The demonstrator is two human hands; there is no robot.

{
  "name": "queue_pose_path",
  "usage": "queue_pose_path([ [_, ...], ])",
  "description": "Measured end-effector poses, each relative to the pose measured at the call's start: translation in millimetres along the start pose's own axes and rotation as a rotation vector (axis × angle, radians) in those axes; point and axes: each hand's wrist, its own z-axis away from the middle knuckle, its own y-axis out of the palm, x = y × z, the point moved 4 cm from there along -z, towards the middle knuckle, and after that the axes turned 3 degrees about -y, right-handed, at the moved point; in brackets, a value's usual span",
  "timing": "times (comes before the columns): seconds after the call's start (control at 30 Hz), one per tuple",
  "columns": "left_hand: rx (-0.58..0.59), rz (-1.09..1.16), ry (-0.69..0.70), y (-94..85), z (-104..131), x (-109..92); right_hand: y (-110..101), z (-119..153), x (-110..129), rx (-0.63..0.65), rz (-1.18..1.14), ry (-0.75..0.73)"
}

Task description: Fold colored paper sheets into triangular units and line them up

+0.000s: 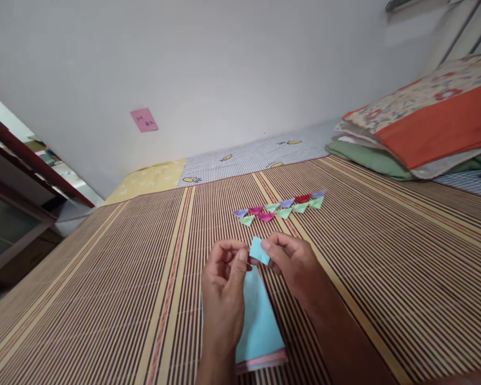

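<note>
Between my two hands, above the mat, is a small light-blue square of paper [258, 251]. My right hand [291, 254] pinches its right side, thumb on the near face. The curled fingers and thumb of my left hand [228, 275] close at its left edge, and their exact contact is partly hidden. Under my hands lies a stack of coloured paper [260, 326] with a light-blue sheet on top, partly covered by my left hand and forearm. Beyond my hands, small folded paper triangles [282, 213] in green, pink, red and violet lie in two rows.
A striped woven mat [116, 278] covers the surface. Folded bedding with an orange and floral cover [433, 123] is piled at the back right. A pink note [144, 120] is on the white wall [232, 69]. Patterned cloth [248, 155] runs along the wall's foot.
</note>
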Motion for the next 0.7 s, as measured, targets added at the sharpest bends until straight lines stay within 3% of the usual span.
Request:
queue_pose_path([
  [0.13, 0.173, -0.064, 0.004, 2.0, 0, -1, -1, -1, -5, -0.028, -0.019, 0.031],
  [0.33, 0.133, -0.057, 0.015, -7.7, -4, -1, 6, 2, -7, 0.053, -0.022, 0.063],
  [0.5, 0.078, -0.030, 0.022, -17.1, -7, -4, 2, 2, 3, 0.038, -0.180, -0.047],
  [0.7, 0.082, 0.021, 0.012, -19.7, -8, -5, 2, 6, 13, 0.260, -0.273, -0.091],
])
